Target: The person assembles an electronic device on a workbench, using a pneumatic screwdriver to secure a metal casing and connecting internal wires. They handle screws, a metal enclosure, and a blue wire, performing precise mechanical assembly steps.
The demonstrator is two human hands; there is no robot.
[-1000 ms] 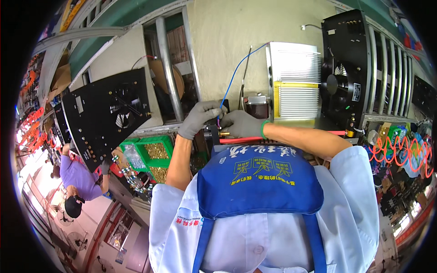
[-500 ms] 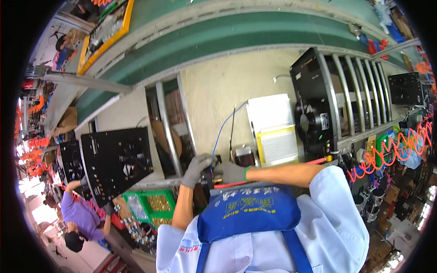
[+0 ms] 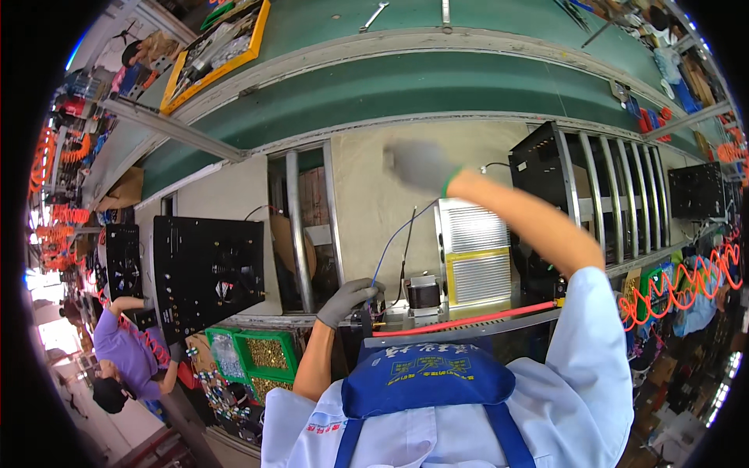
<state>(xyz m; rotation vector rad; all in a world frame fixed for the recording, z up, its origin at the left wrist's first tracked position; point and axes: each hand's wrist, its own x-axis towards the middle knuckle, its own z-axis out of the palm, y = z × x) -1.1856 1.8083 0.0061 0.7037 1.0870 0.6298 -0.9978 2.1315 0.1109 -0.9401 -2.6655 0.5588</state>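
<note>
My left hand (image 3: 349,303), in a grey glove, is closed at the front left corner of a metal chassis. A thin blue cable (image 3: 396,233) runs down to its fingertips, and the fingers appear to pinch it. My right hand (image 3: 421,165), also gloved in grey, hangs over the pale panel beyond the chassis; motion smears its fingers. On the chassis sit a small dark transformer (image 3: 424,294) and a finned silver heat exchanger (image 3: 477,253) with a yellow band across it. A red air hose (image 3: 476,318) lies along the near edge. A black cable (image 3: 407,249) rises beside the transformer.
Black perforated metal housings stand left (image 3: 209,273) and right (image 3: 538,168). Metal rollers (image 3: 616,191) continue on the right. Green bins (image 3: 265,355) hold small brass-coloured parts. A coiled orange hose (image 3: 679,292) hangs at right. A wrench (image 3: 374,17) lies on the green shelf. A person in purple (image 3: 129,343) works at far left.
My right hand has left the chassis corner beside my left hand and swung up and away over the pale panel. My left hand stays at the corner. The view has shifted slightly.
</note>
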